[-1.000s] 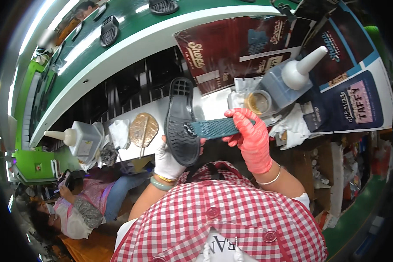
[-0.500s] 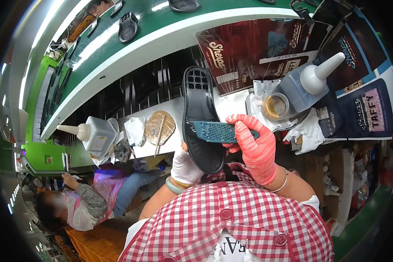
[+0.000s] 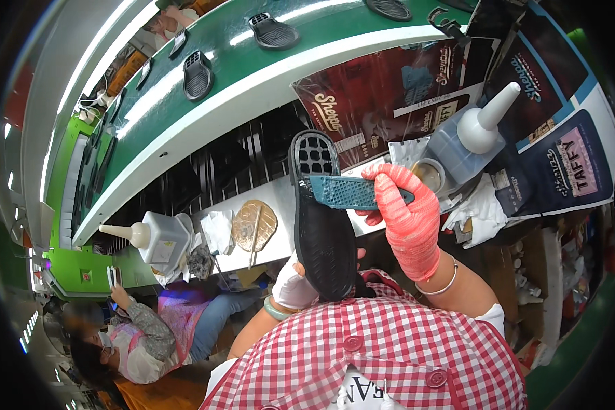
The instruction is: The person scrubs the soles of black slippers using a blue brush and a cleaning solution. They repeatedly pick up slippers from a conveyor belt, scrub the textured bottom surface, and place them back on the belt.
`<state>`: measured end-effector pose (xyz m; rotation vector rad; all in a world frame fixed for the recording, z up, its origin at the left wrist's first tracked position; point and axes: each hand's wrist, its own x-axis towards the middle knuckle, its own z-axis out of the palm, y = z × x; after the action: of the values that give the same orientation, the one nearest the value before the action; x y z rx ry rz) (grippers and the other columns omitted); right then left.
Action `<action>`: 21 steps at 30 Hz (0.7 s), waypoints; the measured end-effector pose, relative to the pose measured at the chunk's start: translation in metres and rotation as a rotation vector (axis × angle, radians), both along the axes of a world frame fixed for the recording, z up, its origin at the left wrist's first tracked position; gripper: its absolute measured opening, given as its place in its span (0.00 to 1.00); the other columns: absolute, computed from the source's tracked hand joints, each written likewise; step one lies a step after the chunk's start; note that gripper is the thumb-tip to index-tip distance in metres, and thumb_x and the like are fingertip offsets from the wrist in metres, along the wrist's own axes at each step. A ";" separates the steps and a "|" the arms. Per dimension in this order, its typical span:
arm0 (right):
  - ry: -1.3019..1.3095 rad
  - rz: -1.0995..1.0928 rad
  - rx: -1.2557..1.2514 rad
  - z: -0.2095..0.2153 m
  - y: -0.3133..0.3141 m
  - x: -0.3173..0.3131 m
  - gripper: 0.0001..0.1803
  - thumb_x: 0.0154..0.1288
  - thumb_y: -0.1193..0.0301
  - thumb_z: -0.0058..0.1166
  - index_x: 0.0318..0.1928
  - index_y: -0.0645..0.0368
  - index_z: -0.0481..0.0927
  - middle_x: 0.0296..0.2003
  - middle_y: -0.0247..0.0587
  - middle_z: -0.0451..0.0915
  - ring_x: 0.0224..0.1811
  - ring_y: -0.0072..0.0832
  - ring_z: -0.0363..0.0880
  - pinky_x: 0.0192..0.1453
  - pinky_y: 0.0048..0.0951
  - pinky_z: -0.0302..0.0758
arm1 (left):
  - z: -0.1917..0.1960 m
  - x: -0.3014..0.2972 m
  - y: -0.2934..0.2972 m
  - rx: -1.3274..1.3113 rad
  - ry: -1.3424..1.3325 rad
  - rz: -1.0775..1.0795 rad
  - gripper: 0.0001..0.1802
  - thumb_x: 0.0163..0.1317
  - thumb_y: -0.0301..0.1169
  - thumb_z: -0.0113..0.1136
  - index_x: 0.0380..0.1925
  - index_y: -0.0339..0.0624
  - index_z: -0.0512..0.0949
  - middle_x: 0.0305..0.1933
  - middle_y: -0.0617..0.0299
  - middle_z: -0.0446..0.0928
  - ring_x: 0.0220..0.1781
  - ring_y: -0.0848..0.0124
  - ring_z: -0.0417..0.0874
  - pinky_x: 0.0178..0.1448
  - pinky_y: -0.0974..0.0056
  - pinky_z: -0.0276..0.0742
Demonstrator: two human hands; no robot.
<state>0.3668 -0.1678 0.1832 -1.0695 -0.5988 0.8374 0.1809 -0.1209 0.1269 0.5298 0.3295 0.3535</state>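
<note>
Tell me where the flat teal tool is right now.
In the head view, just right of centre, the flat teal tool is in the right hand, its left end over the black shoe sole just below the square pockets.

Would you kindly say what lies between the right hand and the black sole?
The head view shows a teal tool extending from the right hand over the sole.

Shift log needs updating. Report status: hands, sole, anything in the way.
Left hand holds black sole, grid end pointing away. Right hand grips teal tool across sole, contact unclear. Possibly in the way: cup, squeeze bottle close beyond right hand.
</note>
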 end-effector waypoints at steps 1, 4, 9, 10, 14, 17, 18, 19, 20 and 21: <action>-0.030 -0.011 0.008 0.003 0.003 0.002 0.11 0.68 0.69 0.48 0.42 0.63 0.79 0.32 0.35 0.80 0.27 0.18 0.79 0.27 0.16 0.73 | -0.001 -0.001 0.001 -0.011 0.004 -0.028 0.54 0.42 0.53 0.71 0.64 0.37 0.56 0.61 0.47 0.66 0.62 0.54 0.70 0.59 0.56 0.75; -0.070 -0.003 0.017 0.006 0.012 0.013 0.11 0.69 0.70 0.44 0.43 0.63 0.78 0.34 0.35 0.80 0.28 0.20 0.80 0.26 0.15 0.74 | -0.002 -0.002 0.001 0.010 0.020 -0.067 0.53 0.42 0.53 0.71 0.64 0.38 0.57 0.60 0.48 0.67 0.61 0.54 0.71 0.59 0.55 0.75; -0.079 0.101 -0.088 0.005 -0.007 0.002 0.10 0.67 0.70 0.48 0.40 0.63 0.79 0.29 0.35 0.80 0.24 0.18 0.78 0.26 0.16 0.74 | -0.003 0.002 -0.001 0.013 -0.026 0.063 0.52 0.43 0.53 0.70 0.63 0.39 0.58 0.60 0.48 0.67 0.61 0.54 0.71 0.59 0.55 0.74; -0.039 0.115 -0.103 0.004 -0.011 -0.001 0.10 0.67 0.70 0.48 0.40 0.64 0.79 0.29 0.36 0.80 0.24 0.18 0.78 0.26 0.16 0.74 | -0.003 0.004 0.000 0.026 -0.039 0.085 0.51 0.44 0.54 0.69 0.63 0.39 0.58 0.60 0.48 0.67 0.60 0.54 0.71 0.59 0.54 0.74; 0.050 0.147 -0.139 0.002 -0.020 -0.012 0.10 0.67 0.71 0.49 0.40 0.64 0.79 0.29 0.37 0.79 0.25 0.19 0.78 0.27 0.18 0.75 | -0.004 0.005 -0.001 0.031 -0.067 0.130 0.47 0.50 0.55 0.64 0.63 0.39 0.59 0.61 0.49 0.67 0.60 0.55 0.71 0.61 0.53 0.70; 0.032 0.178 -0.155 -0.001 -0.023 -0.014 0.09 0.67 0.71 0.48 0.40 0.63 0.79 0.28 0.37 0.79 0.25 0.19 0.78 0.27 0.18 0.75 | -0.014 0.000 -0.001 0.045 -0.053 0.155 0.45 0.52 0.57 0.60 0.62 0.39 0.60 0.61 0.49 0.67 0.60 0.57 0.71 0.63 0.53 0.69; 0.027 0.187 -0.165 -0.001 -0.025 -0.015 0.09 0.67 0.71 0.48 0.40 0.63 0.79 0.28 0.37 0.79 0.25 0.19 0.78 0.27 0.18 0.75 | -0.015 0.000 0.000 0.028 -0.054 0.160 0.44 0.53 0.57 0.60 0.62 0.40 0.60 0.61 0.50 0.67 0.60 0.57 0.71 0.63 0.53 0.68; 0.022 0.195 -0.175 -0.002 -0.026 -0.015 0.09 0.67 0.71 0.48 0.40 0.63 0.80 0.28 0.37 0.79 0.25 0.19 0.78 0.27 0.18 0.75 | -0.016 0.000 0.000 0.011 -0.055 0.164 0.44 0.54 0.58 0.59 0.62 0.40 0.61 0.61 0.50 0.67 0.60 0.58 0.71 0.63 0.53 0.68; 0.020 0.209 -0.187 -0.002 -0.026 -0.016 0.09 0.66 0.72 0.48 0.40 0.63 0.79 0.28 0.37 0.79 0.25 0.18 0.78 0.27 0.18 0.75 | -0.014 0.000 0.000 -0.003 -0.047 0.176 0.43 0.54 0.58 0.58 0.62 0.40 0.61 0.61 0.50 0.67 0.60 0.58 0.71 0.64 0.53 0.67; 0.018 0.223 -0.199 -0.001 -0.027 -0.017 0.09 0.66 0.72 0.48 0.40 0.64 0.79 0.28 0.37 0.79 0.25 0.18 0.78 0.27 0.18 0.75 | -0.012 0.002 0.001 -0.018 -0.038 0.187 0.43 0.55 0.58 0.57 0.62 0.40 0.61 0.61 0.50 0.67 0.60 0.58 0.70 0.64 0.53 0.67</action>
<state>0.3499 -0.1951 0.1826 -1.1877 -0.6374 1.1177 0.1824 -0.1204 0.1147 0.4753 0.3461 0.5403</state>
